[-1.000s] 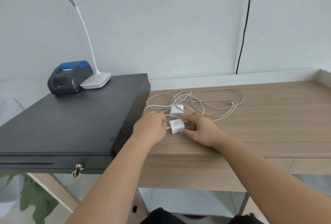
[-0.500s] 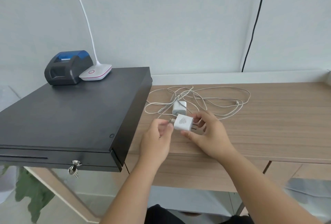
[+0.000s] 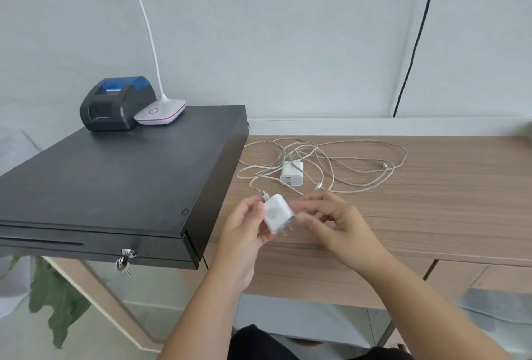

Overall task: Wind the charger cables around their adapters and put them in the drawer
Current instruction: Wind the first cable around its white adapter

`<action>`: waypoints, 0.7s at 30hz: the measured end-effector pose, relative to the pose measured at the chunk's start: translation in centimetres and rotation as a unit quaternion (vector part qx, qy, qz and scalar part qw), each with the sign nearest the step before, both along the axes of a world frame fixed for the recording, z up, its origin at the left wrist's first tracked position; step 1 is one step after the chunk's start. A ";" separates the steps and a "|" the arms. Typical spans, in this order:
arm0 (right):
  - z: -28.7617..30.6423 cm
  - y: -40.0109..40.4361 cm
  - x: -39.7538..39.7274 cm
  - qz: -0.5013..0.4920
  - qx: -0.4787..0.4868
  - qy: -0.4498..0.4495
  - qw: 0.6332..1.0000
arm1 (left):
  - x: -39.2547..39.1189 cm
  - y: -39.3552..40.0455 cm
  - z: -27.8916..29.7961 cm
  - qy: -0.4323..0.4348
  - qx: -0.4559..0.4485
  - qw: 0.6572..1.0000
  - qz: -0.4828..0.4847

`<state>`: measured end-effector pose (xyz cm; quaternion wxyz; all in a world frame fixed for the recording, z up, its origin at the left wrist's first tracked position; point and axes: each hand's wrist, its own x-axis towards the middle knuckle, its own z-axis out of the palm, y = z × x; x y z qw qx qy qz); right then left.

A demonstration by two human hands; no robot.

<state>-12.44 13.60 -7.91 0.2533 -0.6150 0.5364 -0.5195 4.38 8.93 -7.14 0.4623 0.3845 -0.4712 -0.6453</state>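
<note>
Adapter now lifted off the desk, passing from right hand point(image 3: 334, 221) to left.
Left hand point(image 3: 247, 221) is gripping the white adapter point(image 3: 277, 212); right fingers, blurred, seem loosely curled and empty. Winding snugly needs its cable point(image 3: 325, 164) kept taut.

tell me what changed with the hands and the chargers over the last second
The adapter left the desk: a second ago it lay there between both hands, now the left hand holds it raised, prongs down. The right hand, which held it half a second ago, has let go and is blurred beside it. The second adapter, the loose cables and the shut black drawer stayed put.
</note>
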 end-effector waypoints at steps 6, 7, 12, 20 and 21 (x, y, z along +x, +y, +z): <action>3.6 -4.6 1.1 0.058 0.040 -0.008 0.997 | 1.7 1.2 1.8 0.094 0.019 0.995 -0.004; 3.8 -5.4 1.5 0.078 0.036 0.011 0.996 | 2.0 1.2 2.2 0.105 0.015 0.994 -0.010; 3.8 -8.6 2.6 0.098 0.041 0.031 0.994 | 3.3 1.0 4.0 0.131 -0.002 0.991 -0.019; 7.9 -10.0 1.4 0.040 -0.020 0.018 0.999 | 2.5 -0.1 6.8 0.190 -0.022 0.979 -0.068; 9.0 -10.0 1.1 0.030 -0.040 0.007 0.999 | 2.2 -0.3 7.1 0.194 -0.035 0.977 -0.075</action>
